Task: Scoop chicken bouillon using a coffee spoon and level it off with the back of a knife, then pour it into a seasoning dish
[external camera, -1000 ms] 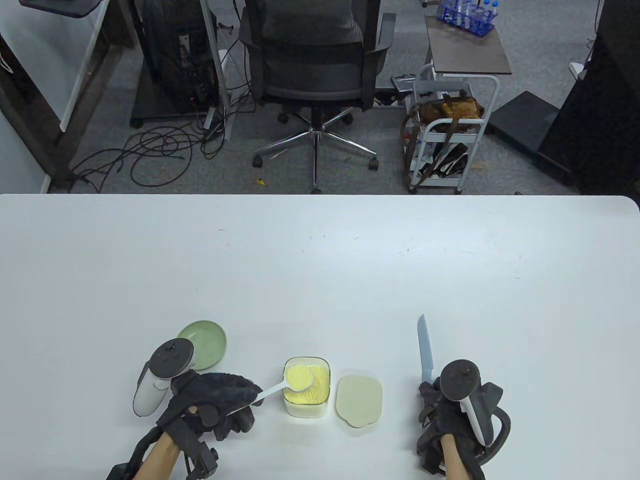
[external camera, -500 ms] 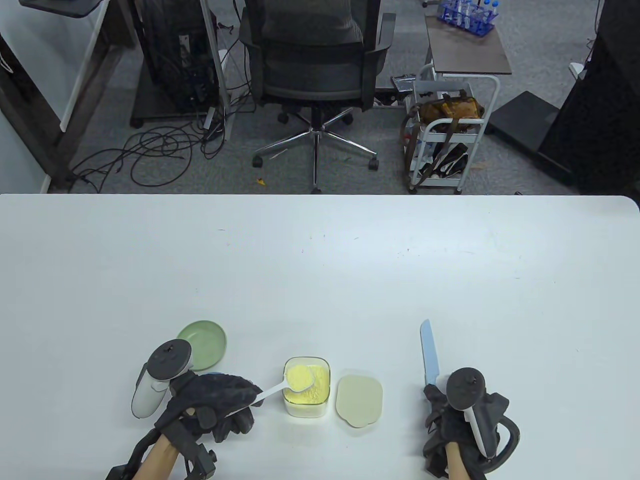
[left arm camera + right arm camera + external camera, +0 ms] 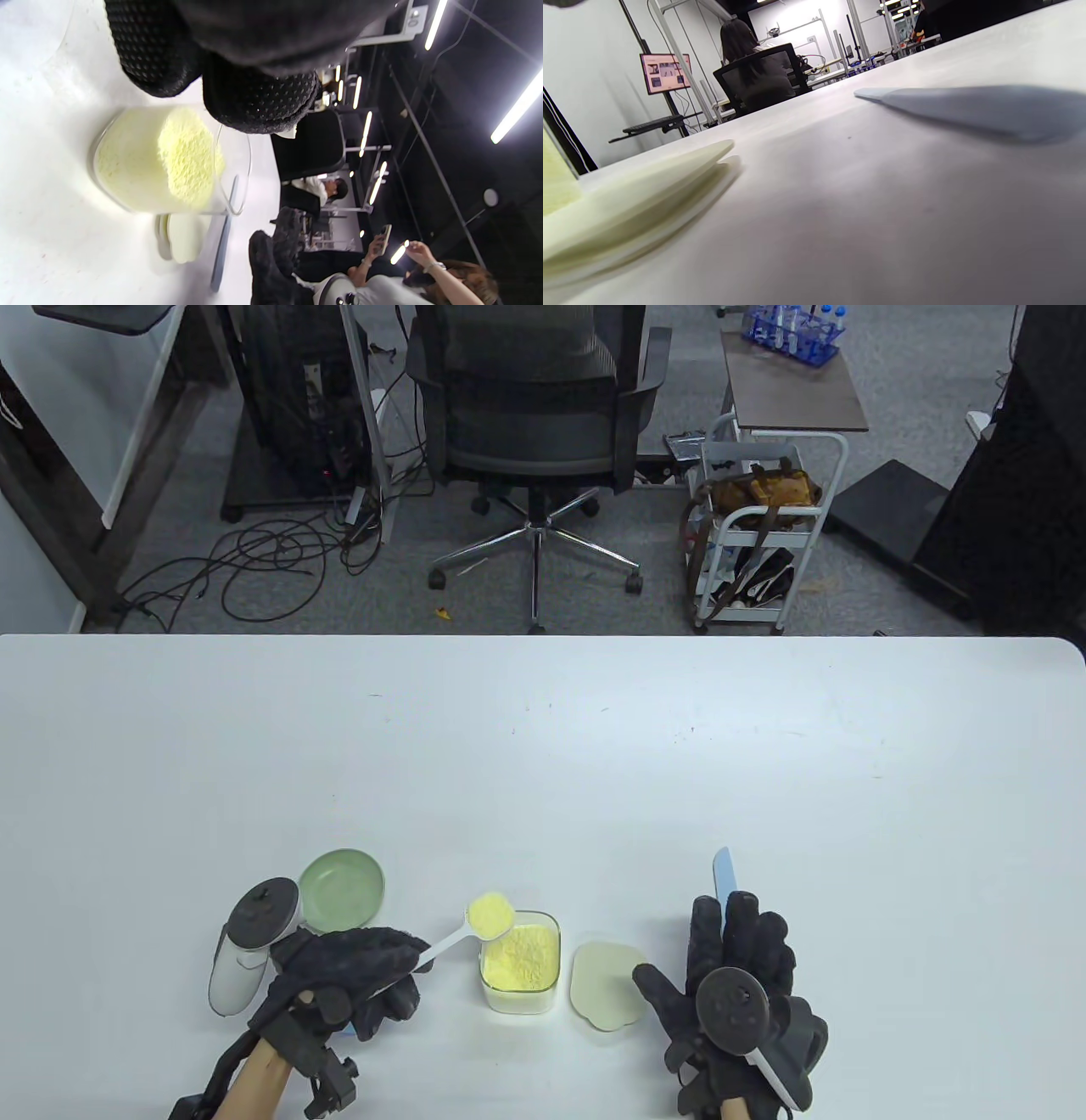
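My left hand (image 3: 394, 965) pinches the handle of a white coffee spoon (image 3: 490, 916). Its bowl is heaped with yellow bouillon and hangs over the far left corner of the clear bouillon container (image 3: 519, 965). The green seasoning dish (image 3: 342, 889) stands just beyond my left hand. The pale blue knife (image 3: 724, 875) lies flat on the table, and in the right wrist view its blade (image 3: 967, 110) rests on the tabletop. My right hand (image 3: 738, 937) lies over the knife with fingers straight and spread, so only the blade tip shows.
The container's cream lid (image 3: 609, 986) lies on the table between the container and my right hand, and it is also in the right wrist view (image 3: 628, 203). A white table (image 3: 543, 746) stretches away beyond the objects. People sit at other desks in the background.
My right hand has laid the knife down and spread its fingers flat over it. My left hand has lifted the full spoon out of the container toward the far left.
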### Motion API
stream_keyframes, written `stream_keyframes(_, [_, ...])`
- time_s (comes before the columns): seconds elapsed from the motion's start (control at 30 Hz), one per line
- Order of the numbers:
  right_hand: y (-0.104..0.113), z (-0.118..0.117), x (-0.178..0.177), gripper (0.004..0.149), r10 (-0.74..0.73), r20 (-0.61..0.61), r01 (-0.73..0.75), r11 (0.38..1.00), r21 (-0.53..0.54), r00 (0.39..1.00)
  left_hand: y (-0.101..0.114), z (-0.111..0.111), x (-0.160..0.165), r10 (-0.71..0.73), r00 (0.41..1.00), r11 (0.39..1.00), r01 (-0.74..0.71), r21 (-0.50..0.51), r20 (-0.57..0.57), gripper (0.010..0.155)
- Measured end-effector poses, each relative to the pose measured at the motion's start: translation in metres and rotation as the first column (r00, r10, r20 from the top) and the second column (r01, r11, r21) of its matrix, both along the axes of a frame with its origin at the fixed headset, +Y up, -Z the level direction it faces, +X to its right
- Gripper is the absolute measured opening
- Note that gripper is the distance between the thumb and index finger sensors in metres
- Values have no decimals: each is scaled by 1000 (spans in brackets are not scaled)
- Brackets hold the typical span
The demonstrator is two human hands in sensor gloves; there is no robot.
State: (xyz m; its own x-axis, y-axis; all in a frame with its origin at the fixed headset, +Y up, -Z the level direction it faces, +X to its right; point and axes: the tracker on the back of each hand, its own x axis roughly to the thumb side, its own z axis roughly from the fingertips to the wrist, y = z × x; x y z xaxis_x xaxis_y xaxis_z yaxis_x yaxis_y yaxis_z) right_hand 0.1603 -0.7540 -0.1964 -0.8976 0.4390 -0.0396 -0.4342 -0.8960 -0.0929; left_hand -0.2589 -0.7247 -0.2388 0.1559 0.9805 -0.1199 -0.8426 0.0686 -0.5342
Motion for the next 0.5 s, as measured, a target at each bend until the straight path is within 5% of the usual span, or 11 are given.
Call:
stream_keyframes(0.3, [-14, -8, -3, 88, -157, -27, 156, 987, -48, 987, 9, 5, -71, -88, 970, 996, 90, -5, -225, 45])
stream_keyframes(0.5, [-14, -6, 1, 87, -177, -25, 176, 983, -49, 984, -11, 9, -114, -137, 913, 990, 112, -87, -385, 46])
